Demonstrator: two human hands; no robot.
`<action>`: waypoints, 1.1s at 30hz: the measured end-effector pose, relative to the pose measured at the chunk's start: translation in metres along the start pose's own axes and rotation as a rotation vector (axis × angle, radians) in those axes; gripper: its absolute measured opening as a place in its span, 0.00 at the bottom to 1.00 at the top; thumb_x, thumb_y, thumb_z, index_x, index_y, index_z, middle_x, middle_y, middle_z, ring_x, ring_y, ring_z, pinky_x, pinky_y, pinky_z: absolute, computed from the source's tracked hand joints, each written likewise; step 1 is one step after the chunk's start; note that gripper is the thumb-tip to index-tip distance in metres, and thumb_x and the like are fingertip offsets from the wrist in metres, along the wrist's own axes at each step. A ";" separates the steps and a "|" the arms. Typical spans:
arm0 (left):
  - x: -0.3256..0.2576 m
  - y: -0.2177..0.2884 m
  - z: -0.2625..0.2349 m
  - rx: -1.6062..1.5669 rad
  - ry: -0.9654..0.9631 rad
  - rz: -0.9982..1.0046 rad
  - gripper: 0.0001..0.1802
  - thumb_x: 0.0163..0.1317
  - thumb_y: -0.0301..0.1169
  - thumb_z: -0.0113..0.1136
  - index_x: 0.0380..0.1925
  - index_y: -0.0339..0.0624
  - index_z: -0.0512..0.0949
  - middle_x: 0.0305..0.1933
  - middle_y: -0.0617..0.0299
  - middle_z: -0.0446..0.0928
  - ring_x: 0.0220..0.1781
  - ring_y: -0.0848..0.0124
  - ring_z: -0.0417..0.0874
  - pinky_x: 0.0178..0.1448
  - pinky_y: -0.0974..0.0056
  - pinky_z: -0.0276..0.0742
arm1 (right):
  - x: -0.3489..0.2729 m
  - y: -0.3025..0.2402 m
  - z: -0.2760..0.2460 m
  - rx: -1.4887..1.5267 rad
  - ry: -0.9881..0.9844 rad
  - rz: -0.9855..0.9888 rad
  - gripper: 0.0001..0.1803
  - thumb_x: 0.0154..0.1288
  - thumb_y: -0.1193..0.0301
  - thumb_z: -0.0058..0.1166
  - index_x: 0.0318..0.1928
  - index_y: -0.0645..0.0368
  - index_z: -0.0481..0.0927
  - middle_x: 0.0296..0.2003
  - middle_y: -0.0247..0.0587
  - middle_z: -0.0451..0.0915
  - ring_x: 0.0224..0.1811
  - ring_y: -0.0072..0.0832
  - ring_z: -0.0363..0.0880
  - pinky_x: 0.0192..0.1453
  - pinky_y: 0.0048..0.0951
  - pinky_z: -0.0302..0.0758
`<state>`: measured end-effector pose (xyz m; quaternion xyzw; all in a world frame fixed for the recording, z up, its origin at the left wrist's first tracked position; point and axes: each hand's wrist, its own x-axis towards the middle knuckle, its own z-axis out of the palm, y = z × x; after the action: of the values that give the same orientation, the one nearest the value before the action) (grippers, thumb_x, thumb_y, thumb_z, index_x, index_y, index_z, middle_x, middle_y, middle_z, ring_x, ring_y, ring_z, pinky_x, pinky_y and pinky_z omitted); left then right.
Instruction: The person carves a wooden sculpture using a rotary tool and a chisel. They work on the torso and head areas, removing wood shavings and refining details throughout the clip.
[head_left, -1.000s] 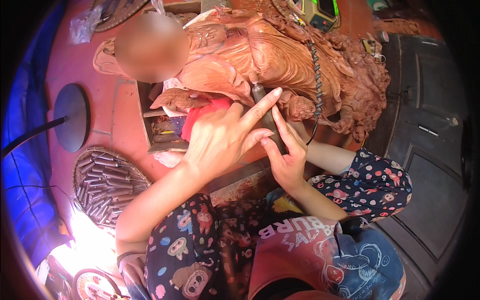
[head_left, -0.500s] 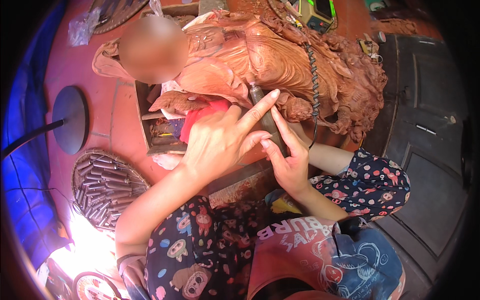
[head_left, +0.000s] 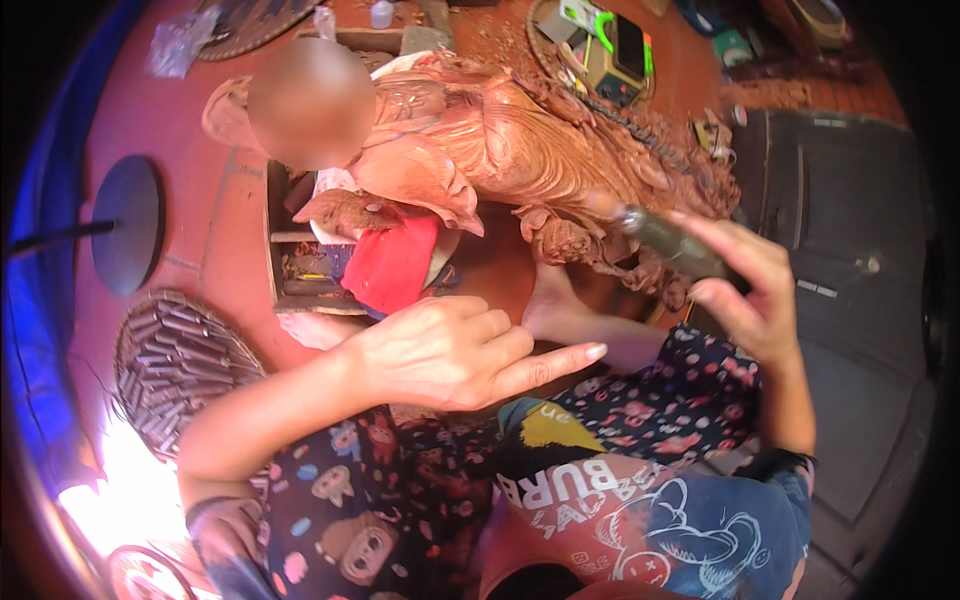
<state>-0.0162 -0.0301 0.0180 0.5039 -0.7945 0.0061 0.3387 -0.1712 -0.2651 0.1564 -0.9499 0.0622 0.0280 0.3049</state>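
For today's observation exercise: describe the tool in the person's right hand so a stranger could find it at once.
Start at the big reddish wooden carving lying across the floor. At its right edge the right hand grips a slim carving tool; alone among the red-brown wood, it is dark olive and smooth.

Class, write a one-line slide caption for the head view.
Right hand lifts a carving tool beside a reddish wooden statue; left hand hovers empty.

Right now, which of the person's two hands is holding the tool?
The right hand, raised beside the carved wooden statue, grips the dark slim carving tool. The left hand holds nothing, its forefinger stretched out over the lap.
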 end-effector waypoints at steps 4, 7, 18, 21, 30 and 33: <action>0.012 0.015 -0.015 -0.085 -0.027 0.031 0.31 0.52 0.31 0.57 0.59 0.34 0.75 0.33 0.63 0.77 0.37 0.69 0.81 0.43 0.67 0.78 | 0.044 0.028 -0.057 -0.251 -0.147 -0.236 0.24 0.60 0.66 0.63 0.54 0.65 0.79 0.38 0.46 0.82 0.38 0.36 0.81 0.46 0.32 0.75; 0.046 0.041 -0.032 -0.106 -0.099 -0.099 0.31 0.63 0.39 0.57 0.62 0.32 0.70 0.65 0.45 0.71 0.72 0.53 0.67 0.74 0.51 0.60 | 0.076 0.037 -0.055 -0.310 -0.144 -0.361 0.22 0.60 0.74 0.62 0.55 0.64 0.78 0.39 0.47 0.80 0.40 0.40 0.81 0.47 0.33 0.76; 0.124 0.020 0.074 -0.084 0.510 -0.775 0.54 0.54 0.51 0.64 0.74 0.33 0.52 0.79 0.42 0.45 0.81 0.45 0.42 0.80 0.42 0.38 | 0.050 0.109 0.054 0.065 0.077 -0.358 0.20 0.61 0.72 0.60 0.54 0.64 0.81 0.51 0.51 0.83 0.50 0.45 0.84 0.51 0.34 0.80; 0.119 0.015 0.086 -0.103 0.515 -0.809 0.56 0.53 0.51 0.66 0.73 0.31 0.52 0.79 0.40 0.45 0.81 0.43 0.44 0.79 0.45 0.43 | 0.043 0.103 0.049 -0.144 0.082 -0.320 0.18 0.58 0.76 0.62 0.50 0.66 0.82 0.48 0.52 0.84 0.48 0.47 0.84 0.50 0.36 0.81; 0.118 -0.002 0.091 -0.052 0.486 -0.796 0.53 0.56 0.55 0.61 0.72 0.29 0.54 0.78 0.43 0.49 0.81 0.48 0.47 0.80 0.51 0.45 | 0.051 0.116 0.057 -0.186 0.131 -0.357 0.16 0.57 0.77 0.61 0.46 0.68 0.82 0.43 0.57 0.83 0.39 0.48 0.86 0.40 0.37 0.81; 0.117 -0.005 0.093 -0.028 0.480 -0.814 0.53 0.56 0.55 0.60 0.72 0.30 0.55 0.78 0.44 0.50 0.81 0.49 0.48 0.80 0.51 0.45 | 0.053 0.117 0.059 -0.193 0.141 -0.345 0.16 0.56 0.76 0.62 0.46 0.68 0.82 0.42 0.56 0.83 0.39 0.48 0.85 0.39 0.36 0.81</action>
<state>-0.0925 -0.1579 0.0084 0.7543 -0.4315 -0.0217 0.4944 -0.1350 -0.3303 0.0363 -0.9709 -0.0830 -0.0856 0.2075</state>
